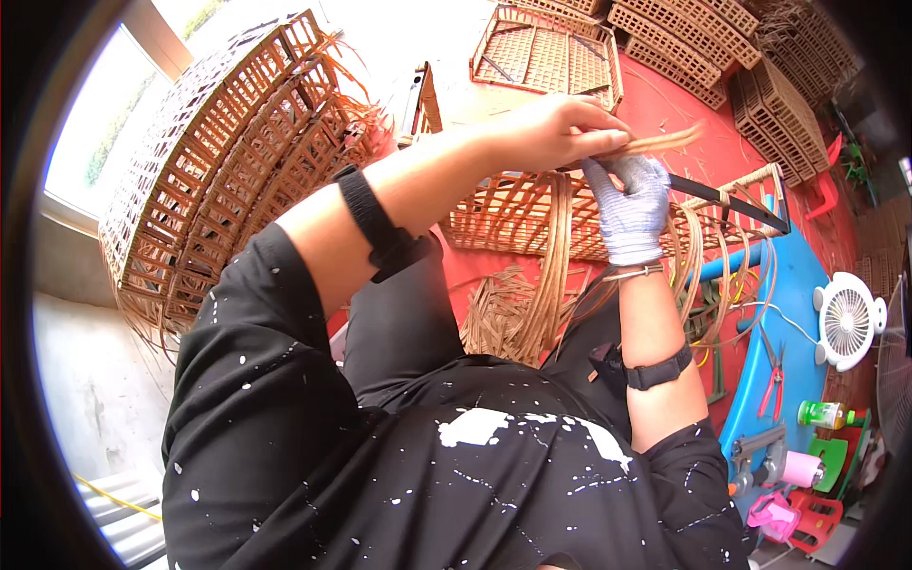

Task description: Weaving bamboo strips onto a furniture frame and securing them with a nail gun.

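Note:
A wicker basket frame (pixel 494 217) of woven cane lattice, with a dark bar (pixel 727 198) along its upper edge, stands across my knees. At that edge, my bare left hand (pixel 570 133) pinches a small bundle of tan cane strips (pixel 670 142), whose ends stick out to the right. Just below, my right hand (pixel 631 204), in a pale grey knitted glove, is closed at the basket's rim with the thumb up. Its fingers partly hide what they grip. Long loose cane strands (pixel 554 266) hang from the rim beside the glove.
Stacked woven baskets (pixel 218 180) rise at left; more lattice trays (pixel 674 47) lie at the far right. Cut cane strips (pixel 503 309) litter the red floor. A blue table (pixel 784 351) at right bears a white fan (pixel 845 321), red-handled pliers (pixel 774 385) and a green-labelled bottle (pixel 825 414).

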The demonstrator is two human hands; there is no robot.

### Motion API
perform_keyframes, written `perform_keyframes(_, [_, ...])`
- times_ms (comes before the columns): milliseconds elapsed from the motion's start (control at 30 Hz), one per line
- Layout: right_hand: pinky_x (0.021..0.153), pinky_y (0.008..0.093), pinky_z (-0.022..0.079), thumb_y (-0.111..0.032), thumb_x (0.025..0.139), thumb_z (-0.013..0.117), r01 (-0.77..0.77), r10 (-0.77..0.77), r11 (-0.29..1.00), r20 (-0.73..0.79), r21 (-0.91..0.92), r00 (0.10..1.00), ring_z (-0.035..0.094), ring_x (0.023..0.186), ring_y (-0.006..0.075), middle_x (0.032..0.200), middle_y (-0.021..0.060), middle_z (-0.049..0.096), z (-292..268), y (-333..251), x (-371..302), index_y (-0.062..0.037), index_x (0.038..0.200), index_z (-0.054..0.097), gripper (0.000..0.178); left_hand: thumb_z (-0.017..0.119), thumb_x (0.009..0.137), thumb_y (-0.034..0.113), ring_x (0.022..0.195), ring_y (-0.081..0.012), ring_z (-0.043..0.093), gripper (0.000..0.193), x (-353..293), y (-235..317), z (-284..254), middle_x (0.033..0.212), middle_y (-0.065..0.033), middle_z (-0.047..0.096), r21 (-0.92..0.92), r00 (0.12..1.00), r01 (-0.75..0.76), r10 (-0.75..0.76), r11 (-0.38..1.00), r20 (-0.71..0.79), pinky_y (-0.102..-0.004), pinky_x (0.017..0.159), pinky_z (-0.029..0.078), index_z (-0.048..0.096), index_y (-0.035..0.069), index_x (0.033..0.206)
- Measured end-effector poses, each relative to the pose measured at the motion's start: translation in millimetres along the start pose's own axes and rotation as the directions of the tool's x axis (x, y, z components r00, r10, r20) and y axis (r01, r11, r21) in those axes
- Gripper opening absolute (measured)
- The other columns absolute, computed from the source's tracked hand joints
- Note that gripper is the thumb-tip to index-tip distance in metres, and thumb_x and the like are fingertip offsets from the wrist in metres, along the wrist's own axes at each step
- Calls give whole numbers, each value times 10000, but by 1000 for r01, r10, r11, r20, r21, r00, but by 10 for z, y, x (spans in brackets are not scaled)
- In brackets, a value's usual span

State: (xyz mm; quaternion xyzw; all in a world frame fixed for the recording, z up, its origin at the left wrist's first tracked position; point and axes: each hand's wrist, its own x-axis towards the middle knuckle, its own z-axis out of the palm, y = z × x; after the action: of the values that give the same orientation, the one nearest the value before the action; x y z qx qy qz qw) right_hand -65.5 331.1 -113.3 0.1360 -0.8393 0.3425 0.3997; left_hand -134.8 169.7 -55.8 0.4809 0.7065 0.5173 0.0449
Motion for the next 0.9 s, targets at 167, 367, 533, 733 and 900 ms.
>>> perform_keyframes(167, [827,344,495,-95,772,779,58,-60,998,-46,-28,997,681,852,243,932,65,723,-37,-42,-3,-90,924,727,161,660,943,286,916,-221,653,337,-388,-22,-216,1014,-119,680,426,990,77,-118,901,71,-338,842,507,671,59,1191])
perform_keyframes(367, [846,331,527,-26,779,770,77,-78,997,54,11,996,681,900,222,958,77,714,-160,-186,39,-57,937,716,170,668,906,322,893,-275,661,318,-466,59,-162,966,-122,679,586,991,113,-135,802,-6,-356,797,508,694,80,1111])
perform_keyframes(533, [795,360,521,-36,733,780,125,-125,992,42,11,991,673,837,262,873,80,707,-188,-301,38,-78,878,715,165,693,865,312,834,-303,665,318,-478,98,-191,922,-109,668,621,989,93,-144,779,32,-387,754,511,686,87,1090])
perform_keyframes(733, [835,353,495,-8,699,782,168,-166,986,123,-4,978,664,897,251,908,64,704,-306,-481,-67,-92,907,726,232,700,852,305,842,-321,666,334,-642,203,-161,925,-101,660,592,984,80,-158,802,80,-418,742,527,668,97,1111])
perform_keyframes(900, [881,409,474,-40,694,792,217,-215,976,289,25,933,676,978,261,937,46,702,-491,-592,-438,-110,911,716,240,743,812,357,795,-255,676,372,-1119,375,218,904,-41,661,647,980,185,-186,739,-68,-354,678,553,656,126,1091])
